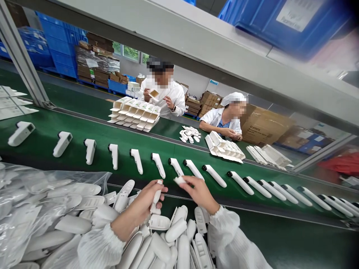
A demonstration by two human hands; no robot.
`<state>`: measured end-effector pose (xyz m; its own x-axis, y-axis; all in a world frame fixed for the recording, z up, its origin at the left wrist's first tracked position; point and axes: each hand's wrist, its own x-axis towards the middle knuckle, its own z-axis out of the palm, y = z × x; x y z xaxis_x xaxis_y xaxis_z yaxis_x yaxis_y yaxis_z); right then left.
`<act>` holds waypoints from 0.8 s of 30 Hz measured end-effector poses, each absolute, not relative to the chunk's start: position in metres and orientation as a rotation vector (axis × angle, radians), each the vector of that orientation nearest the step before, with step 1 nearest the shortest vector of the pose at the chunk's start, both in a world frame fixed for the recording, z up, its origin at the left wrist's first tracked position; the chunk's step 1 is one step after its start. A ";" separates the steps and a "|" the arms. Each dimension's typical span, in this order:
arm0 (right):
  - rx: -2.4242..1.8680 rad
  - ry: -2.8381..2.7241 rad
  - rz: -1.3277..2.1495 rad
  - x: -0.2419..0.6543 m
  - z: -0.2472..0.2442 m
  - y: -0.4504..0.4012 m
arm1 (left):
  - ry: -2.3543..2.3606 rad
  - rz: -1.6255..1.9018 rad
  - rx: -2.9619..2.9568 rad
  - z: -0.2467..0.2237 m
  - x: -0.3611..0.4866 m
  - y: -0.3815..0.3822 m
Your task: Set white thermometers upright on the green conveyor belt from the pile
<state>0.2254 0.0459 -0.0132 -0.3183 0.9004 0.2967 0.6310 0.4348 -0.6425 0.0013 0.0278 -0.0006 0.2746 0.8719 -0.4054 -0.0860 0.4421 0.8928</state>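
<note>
My left hand (140, 203) is closed around a white plastic cover (156, 198) above a heap of similar covers (168, 228). With thumb and fingers my right hand (198, 190) pinches a small white plastic piece (179, 181) at the belt's near edge. Just beyond it lies a white infrared thermometer (175, 165) with a dark head; its handle end is partly hidden by the piece and fingers, so I cannot tell whether they touch. More thermometers (157, 164) lie in a row along the green belt (84, 179).
A clear plastic bag (56, 179) of covers spreads at the left. Across the belt, two people in white (179, 95) work beside folded cartons (137, 112) and a pile of white parts (190, 133). A metal shelf beam (179, 41) crosses above, carrying a blue bin (280, 22).
</note>
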 end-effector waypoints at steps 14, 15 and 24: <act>-1.799 -2.110 -0.051 0.246 -0.059 0.085 | 1.043 0.827 0.985 0.002 0.000 0.027; -1.770 -2.060 -0.051 0.244 -0.054 0.079 | 1.033 0.836 0.976 0.002 0.001 0.027; -1.119 -1.427 0.977 0.183 -0.011 0.026 | 1.078 0.574 1.687 0.006 0.002 0.014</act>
